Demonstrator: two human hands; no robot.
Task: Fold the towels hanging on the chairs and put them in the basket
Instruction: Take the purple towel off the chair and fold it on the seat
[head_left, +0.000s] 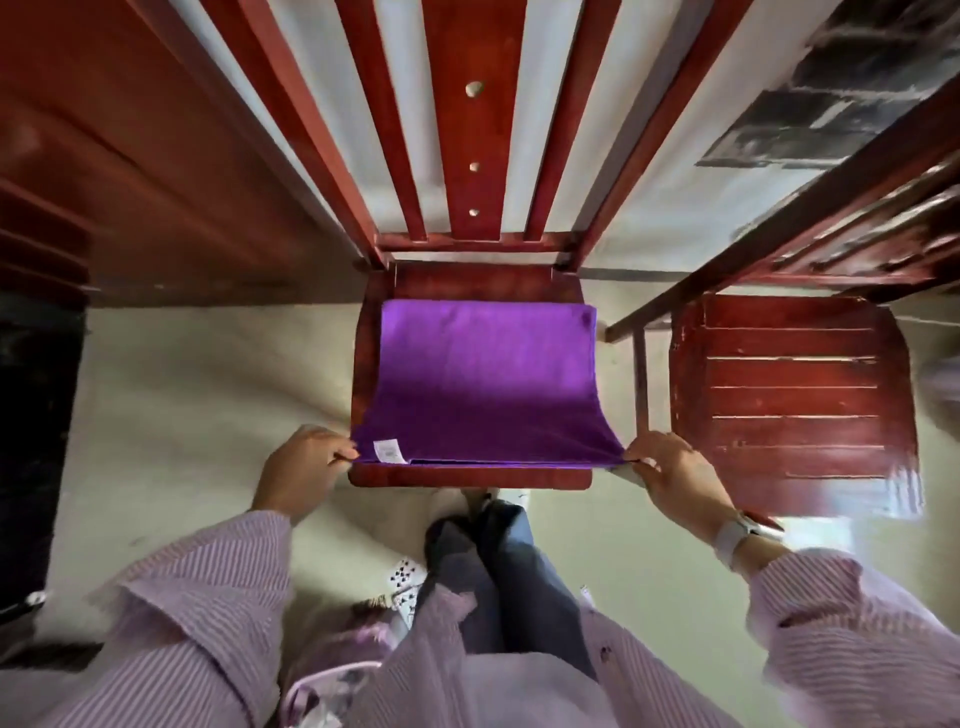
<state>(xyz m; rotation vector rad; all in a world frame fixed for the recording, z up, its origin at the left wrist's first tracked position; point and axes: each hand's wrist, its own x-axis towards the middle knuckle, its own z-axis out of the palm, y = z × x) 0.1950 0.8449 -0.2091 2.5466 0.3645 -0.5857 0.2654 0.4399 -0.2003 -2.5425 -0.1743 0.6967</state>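
pinching the two near corners of a purple towel (483, 374), a person stands over a red-brown wooden chair (470, 475) – the left hand (301, 467) grips the left corner between thumb and curled fingers, the right hand (670, 470) does the same at the right corner. the towel lies flat on the chair seat, folded, its layered edges along the seat's front rim; its slightly longer axis runs side to side, from hand to hand, and the far edge stops just short of the slatted chair back. the cloth looks soft and matte, with a fine nap. a small white label (389, 450) sits at the near left corner – its print is too small to read. a second wooden chair (789, 384) with a plank seat stands just beside it on the right. striped pink sleeves (208, 597) cover both arms; a pale-banded watch (740, 532) sits on the right wrist.
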